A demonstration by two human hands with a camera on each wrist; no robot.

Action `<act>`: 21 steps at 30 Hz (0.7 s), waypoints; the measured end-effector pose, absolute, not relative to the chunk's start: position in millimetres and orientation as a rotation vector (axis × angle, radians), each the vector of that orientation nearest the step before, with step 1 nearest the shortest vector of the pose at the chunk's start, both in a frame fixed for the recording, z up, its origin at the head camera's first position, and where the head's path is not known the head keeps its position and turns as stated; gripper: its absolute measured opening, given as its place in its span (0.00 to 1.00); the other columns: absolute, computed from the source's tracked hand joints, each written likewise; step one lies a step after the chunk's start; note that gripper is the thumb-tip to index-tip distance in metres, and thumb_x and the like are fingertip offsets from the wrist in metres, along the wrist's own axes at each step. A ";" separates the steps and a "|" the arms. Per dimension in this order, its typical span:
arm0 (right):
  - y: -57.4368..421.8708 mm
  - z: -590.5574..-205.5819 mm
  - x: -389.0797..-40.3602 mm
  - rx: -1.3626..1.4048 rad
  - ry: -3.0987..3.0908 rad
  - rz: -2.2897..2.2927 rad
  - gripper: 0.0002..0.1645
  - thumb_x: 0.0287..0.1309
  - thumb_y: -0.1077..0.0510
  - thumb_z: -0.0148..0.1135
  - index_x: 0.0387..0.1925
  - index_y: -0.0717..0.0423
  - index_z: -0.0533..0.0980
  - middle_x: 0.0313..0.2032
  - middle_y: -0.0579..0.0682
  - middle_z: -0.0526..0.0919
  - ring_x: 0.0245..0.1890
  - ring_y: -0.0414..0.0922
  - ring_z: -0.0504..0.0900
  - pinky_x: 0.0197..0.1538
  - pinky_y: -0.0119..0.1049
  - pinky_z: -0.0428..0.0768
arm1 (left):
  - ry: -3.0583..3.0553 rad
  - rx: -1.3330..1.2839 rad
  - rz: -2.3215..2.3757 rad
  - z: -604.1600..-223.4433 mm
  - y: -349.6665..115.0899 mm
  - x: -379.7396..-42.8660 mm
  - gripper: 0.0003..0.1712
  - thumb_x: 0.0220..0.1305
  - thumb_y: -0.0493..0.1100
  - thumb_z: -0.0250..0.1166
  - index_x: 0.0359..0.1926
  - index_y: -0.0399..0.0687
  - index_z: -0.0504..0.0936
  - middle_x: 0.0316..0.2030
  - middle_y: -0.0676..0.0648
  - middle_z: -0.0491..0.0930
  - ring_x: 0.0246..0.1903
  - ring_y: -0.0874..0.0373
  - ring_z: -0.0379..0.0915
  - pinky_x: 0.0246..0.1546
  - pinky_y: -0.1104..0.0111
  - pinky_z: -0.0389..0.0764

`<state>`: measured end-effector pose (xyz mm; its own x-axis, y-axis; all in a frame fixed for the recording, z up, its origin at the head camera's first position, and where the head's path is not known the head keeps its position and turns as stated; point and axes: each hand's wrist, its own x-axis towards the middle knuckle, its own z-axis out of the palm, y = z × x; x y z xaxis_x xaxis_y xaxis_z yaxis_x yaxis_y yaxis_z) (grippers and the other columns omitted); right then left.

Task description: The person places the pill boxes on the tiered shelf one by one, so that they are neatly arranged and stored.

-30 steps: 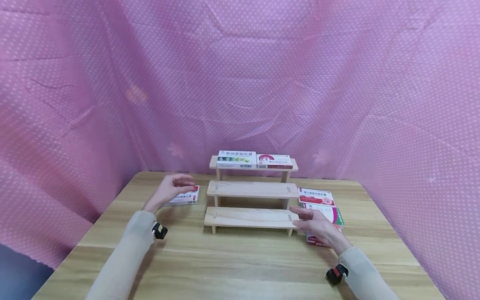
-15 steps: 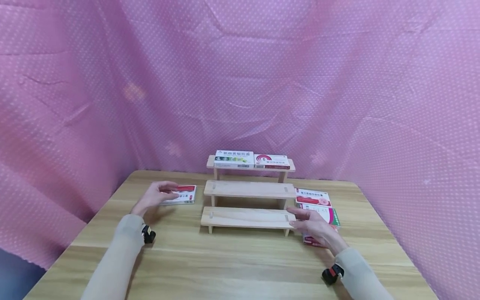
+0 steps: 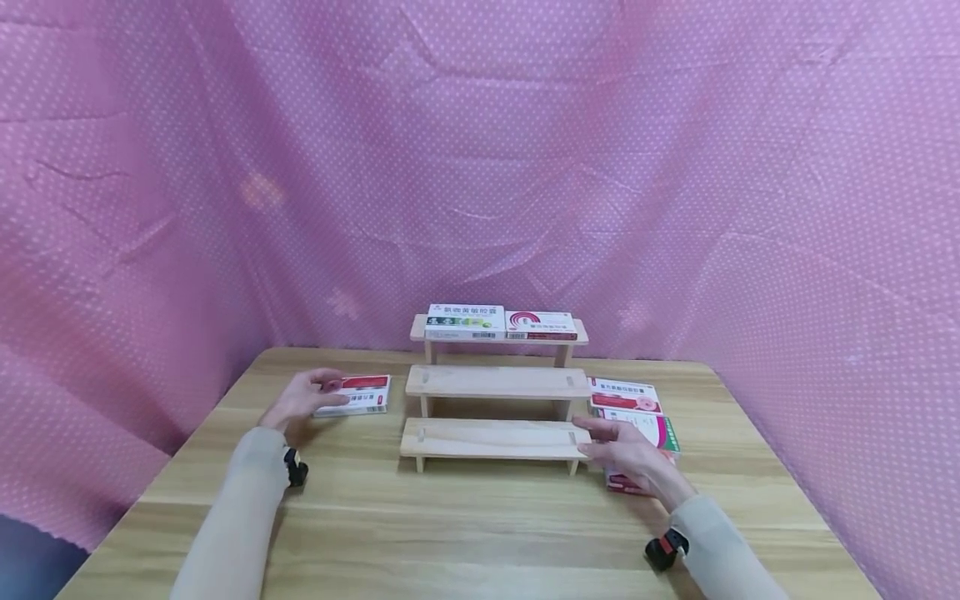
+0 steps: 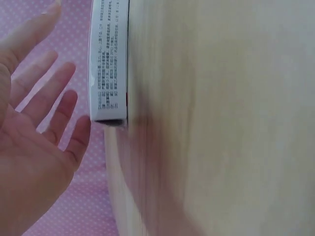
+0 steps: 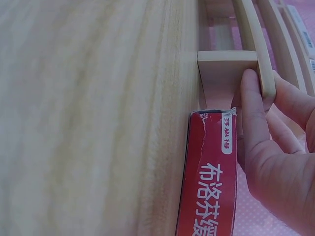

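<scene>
My left hand [image 3: 296,400] is at the left end of a flat white and red medicine box [image 3: 367,390] on the table. In the left wrist view its fingers are loosely spread beside the box's printed side [image 4: 110,59]. A three-tier wooden display stand [image 3: 491,437] stands in the middle. My right hand [image 3: 633,457] pinches the right end of its lowest shelf; in the right wrist view one finger [image 5: 252,110] lies against the shelf's edge and leg. Just below that hand is a red medicine box [image 5: 209,162], partly covered by the hand in the head view.
On the top tier lie two medicine boxes, a white and green one [image 3: 465,321] and a white and red one [image 3: 542,323]. More boxes [image 3: 626,396] lie in a row on the wooden table [image 3: 450,533], right of the stand. A pink dotted cloth [image 3: 480,167] hangs behind.
My left hand has moved left and down, from above the left box to its left end, uncovering more of it. The right hand stays at the stand. The head view has shifted slightly.
</scene>
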<state>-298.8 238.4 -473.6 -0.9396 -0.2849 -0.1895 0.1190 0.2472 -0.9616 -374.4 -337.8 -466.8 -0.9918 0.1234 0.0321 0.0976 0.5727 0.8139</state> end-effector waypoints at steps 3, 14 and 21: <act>237.2 -474.8 -298.7 -0.127 2.174 -1.753 0.35 0.57 0.59 0.68 0.67 0.54 0.69 0.69 0.60 0.67 0.50 0.43 0.77 0.48 0.32 0.81 | 2.749 0.188 1.433 -468.1 -337.0 -377.8 0.40 0.55 0.44 0.73 0.66 0.34 0.69 0.64 0.31 0.70 0.63 0.38 0.65 0.64 0.52 0.67; 234.5 -471.9 -297.2 -0.080 2.148 -1.760 0.37 0.59 0.58 0.67 0.69 0.53 0.67 0.67 0.61 0.69 0.45 0.42 0.80 0.48 0.35 0.82 | 2.743 0.252 1.327 -473.0 -336.1 -379.7 0.48 0.50 0.36 0.75 0.69 0.29 0.61 0.66 0.28 0.64 0.62 0.36 0.62 0.68 0.44 0.60; 238.0 -471.2 -298.3 -0.115 2.151 -1.759 0.36 0.58 0.58 0.67 0.68 0.54 0.68 0.69 0.62 0.66 0.49 0.44 0.79 0.51 0.38 0.83 | 2.733 0.233 1.302 -475.6 -338.8 -378.9 0.51 0.45 0.36 0.77 0.70 0.35 0.62 0.66 0.29 0.63 0.62 0.37 0.61 0.66 0.44 0.60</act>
<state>-298.3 238.0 -471.2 -0.9323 -0.2853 -0.2222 0.1611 0.2223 -0.9616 -378.9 -338.8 -475.6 -0.9828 0.1824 -0.0287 0.0926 0.6214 0.7780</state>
